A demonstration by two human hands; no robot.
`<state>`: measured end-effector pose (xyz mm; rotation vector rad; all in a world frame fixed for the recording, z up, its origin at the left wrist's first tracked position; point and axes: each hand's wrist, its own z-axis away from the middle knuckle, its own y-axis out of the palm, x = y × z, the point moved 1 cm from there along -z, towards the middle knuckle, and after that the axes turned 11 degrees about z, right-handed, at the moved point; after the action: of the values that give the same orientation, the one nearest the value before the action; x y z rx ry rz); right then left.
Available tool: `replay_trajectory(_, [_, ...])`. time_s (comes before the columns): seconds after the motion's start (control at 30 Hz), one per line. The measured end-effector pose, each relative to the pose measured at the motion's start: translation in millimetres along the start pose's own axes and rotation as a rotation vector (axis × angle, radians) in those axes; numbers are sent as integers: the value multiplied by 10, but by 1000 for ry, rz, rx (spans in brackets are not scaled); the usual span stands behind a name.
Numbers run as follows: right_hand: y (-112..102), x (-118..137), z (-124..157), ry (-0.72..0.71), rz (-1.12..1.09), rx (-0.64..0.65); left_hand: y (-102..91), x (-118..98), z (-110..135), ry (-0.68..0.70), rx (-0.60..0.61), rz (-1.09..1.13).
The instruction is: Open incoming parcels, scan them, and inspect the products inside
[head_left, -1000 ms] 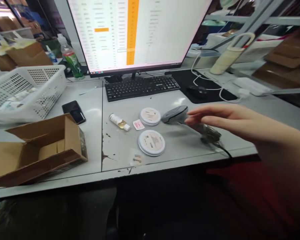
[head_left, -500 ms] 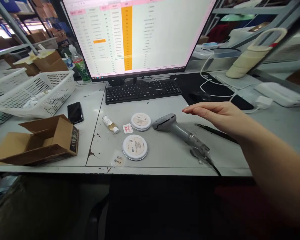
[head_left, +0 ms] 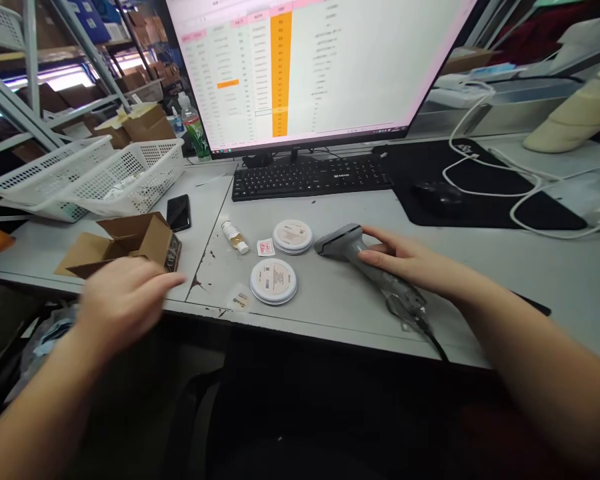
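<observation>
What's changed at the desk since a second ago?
The right hand has come down onto the scanner; whether its grip is closed isn't clear. The left hand has entered view, blurred, by the open carton. The round containers and small bottle stayed put.

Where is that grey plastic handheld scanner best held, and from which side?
Probably by its slim grey handle, from the right, as the bare right hand does: the wide head points left, while the handle slants away rightward, its black cable trailing from the end.
</observation>
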<state>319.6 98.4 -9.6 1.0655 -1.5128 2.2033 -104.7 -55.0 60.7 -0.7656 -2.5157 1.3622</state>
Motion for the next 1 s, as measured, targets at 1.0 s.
replay_trajectory(1.0, [-139,238,2,155,-622,-115,1337,404,-1151,-995,-249,2249])
